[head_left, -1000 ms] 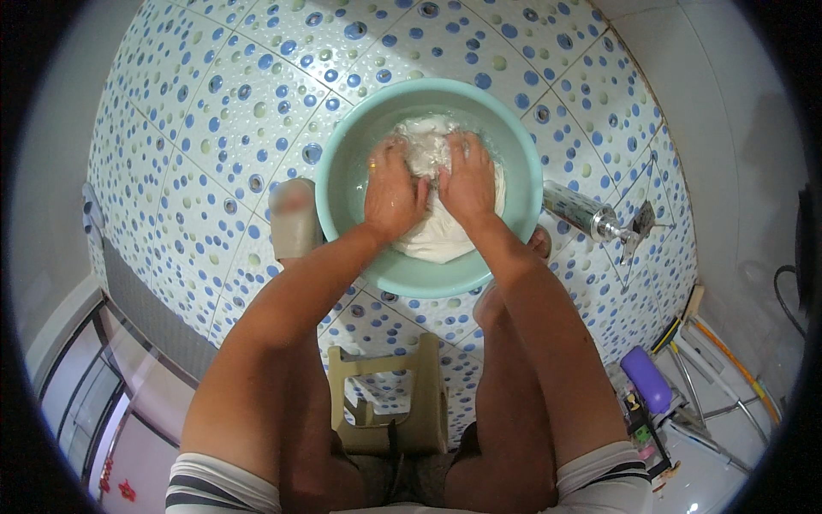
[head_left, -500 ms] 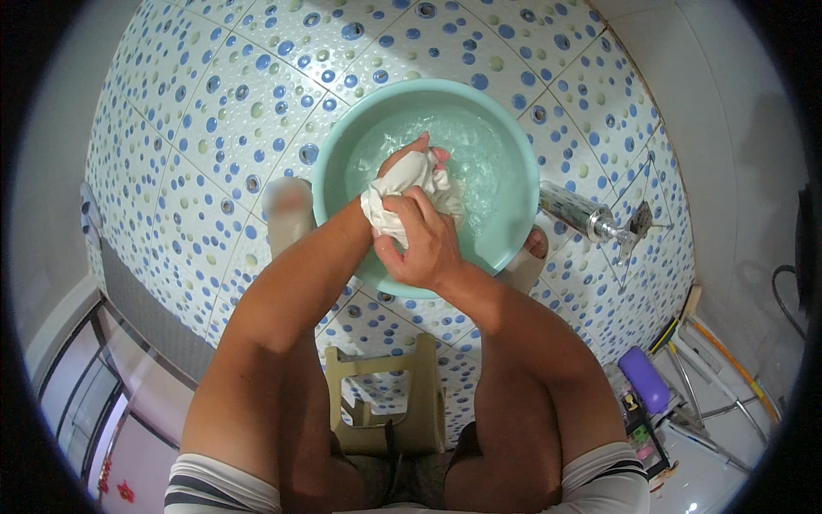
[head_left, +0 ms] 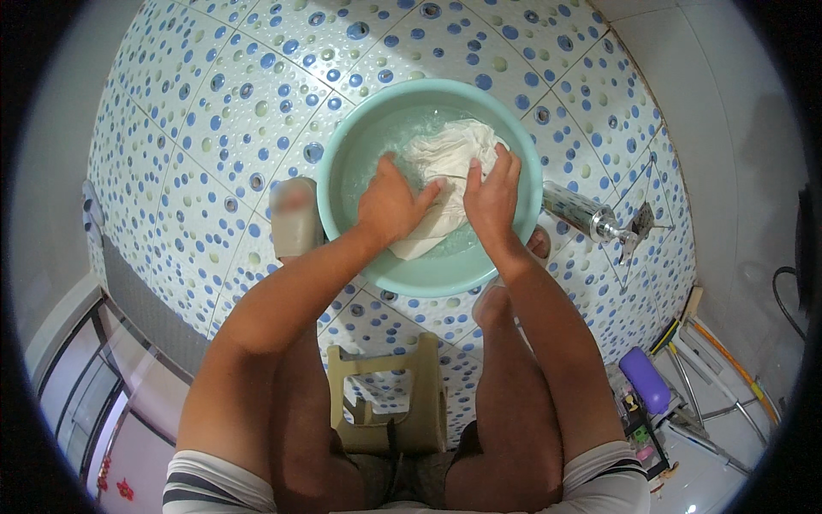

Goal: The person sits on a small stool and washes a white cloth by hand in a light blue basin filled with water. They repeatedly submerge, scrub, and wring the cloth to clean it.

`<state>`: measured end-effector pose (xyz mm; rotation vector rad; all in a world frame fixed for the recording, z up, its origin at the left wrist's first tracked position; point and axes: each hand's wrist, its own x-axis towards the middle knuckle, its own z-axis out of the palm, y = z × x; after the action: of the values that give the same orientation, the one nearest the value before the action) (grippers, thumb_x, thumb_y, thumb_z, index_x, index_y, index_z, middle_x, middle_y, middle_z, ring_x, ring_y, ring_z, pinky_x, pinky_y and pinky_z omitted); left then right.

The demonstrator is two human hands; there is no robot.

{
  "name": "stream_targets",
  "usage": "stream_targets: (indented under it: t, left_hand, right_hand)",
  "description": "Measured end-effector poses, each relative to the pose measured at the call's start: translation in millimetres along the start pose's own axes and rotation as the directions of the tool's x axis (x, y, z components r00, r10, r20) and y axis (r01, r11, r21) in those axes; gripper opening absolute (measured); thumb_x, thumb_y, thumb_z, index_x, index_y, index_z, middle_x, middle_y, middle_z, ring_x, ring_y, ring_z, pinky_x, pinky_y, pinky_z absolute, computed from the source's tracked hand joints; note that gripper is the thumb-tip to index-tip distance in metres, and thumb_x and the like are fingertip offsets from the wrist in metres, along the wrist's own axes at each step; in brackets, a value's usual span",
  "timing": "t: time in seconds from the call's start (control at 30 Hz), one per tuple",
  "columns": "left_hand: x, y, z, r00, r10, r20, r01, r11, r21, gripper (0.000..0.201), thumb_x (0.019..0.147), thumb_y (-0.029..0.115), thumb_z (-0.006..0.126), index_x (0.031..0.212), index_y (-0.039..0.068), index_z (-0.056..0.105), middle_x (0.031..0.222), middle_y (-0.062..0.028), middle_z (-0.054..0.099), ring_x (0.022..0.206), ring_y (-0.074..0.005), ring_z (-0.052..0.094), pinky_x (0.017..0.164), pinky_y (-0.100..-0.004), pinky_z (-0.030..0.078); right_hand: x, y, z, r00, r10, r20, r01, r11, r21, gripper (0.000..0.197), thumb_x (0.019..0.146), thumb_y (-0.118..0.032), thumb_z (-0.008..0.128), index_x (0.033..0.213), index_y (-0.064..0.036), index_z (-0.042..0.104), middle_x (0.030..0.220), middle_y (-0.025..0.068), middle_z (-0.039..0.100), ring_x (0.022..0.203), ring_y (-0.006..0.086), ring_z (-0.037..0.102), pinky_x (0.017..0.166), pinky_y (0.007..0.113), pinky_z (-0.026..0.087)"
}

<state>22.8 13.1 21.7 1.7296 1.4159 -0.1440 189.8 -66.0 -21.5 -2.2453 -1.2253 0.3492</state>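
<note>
A wet white cloth (head_left: pixel 455 146) lies spread and crumpled in the water of a mint-green basin (head_left: pixel 329 176). My left hand (head_left: pixel 392 204) is at the cloth's left side, thumb stretched out onto it and fingers apart from the thumb, reaching down toward the water. On the right, my right hand (head_left: pixel 491 197) grips the cloth's edge, with the thumb on top and the fingers curled over its far side. What the fingertips do under the cloth is hidden.
The basin stands on a dotted tile floor (head_left: pixel 282 94) between my slippered feet. A beige plastic stool (head_left: pixel 424 385) is beneath me. At right lie a shiny metal cylinder (head_left: pixel 574 210), a purple container (head_left: pixel 644 379) and several poles (head_left: pixel 723 364).
The cloth was bunched around my left hand and wrist, with my right hand on it. Now it lies spread in the water, and my hands have moved apart to either side.
</note>
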Motion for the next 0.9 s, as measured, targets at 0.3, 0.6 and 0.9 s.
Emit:
stream_targets:
  t: [0.3,0.6,0.9]
  left_hand:
    - [12.2,-43.4,28.0,0.849,0.178,0.497,-0.5,0.573,0.649,0.029,0.099,0.02,0.054,0.117,0.004,0.07,0.118,-0.0179,0.066,0.107,-0.0313,0.068,0.094,-0.0428,0.051]
    - [13.2,-8.5,33.5,0.979,0.204,-0.006,-0.201,0.958,-0.205,0.063,0.093,0.019,0.068,0.142,-0.009,0.041,0.139,-0.0336,0.048,0.127,-0.0493,0.055,0.106,-0.051,0.046]
    - [41.0,-6.4,31.6,0.943,0.333,-0.006,-0.308,0.878,0.367,0.058,0.097,0.023,0.064,0.151,0.013,0.049,0.145,-0.0321,0.04,0.118,-0.0524,0.057,0.102,-0.0529,0.052]
  right_hand:
    - [2.3,-1.3,22.8,0.958,-0.019,0.287,0.097,0.96,-0.263,0.067,0.089,-0.023,0.075,0.143,0.0049,0.048,0.143,0.0275,0.045,0.133,0.0446,0.044,0.111,0.054,0.038]
    - [0.2,-17.0,15.5,0.995,0.097,0.022,-0.099,0.98,0.171,0.063,0.093,-0.021,0.069,0.148,-0.0003,0.046,0.142,0.0264,0.044,0.13,0.0472,0.048,0.109,0.05,0.044]
    - [13.2,3.8,25.7,0.953,-0.063,0.297,0.136,0.963,-0.233,0.049,0.099,-0.023,0.062,0.147,-0.021,0.055,0.142,0.0213,0.045,0.123,0.0467,0.054,0.099,0.054,0.052]
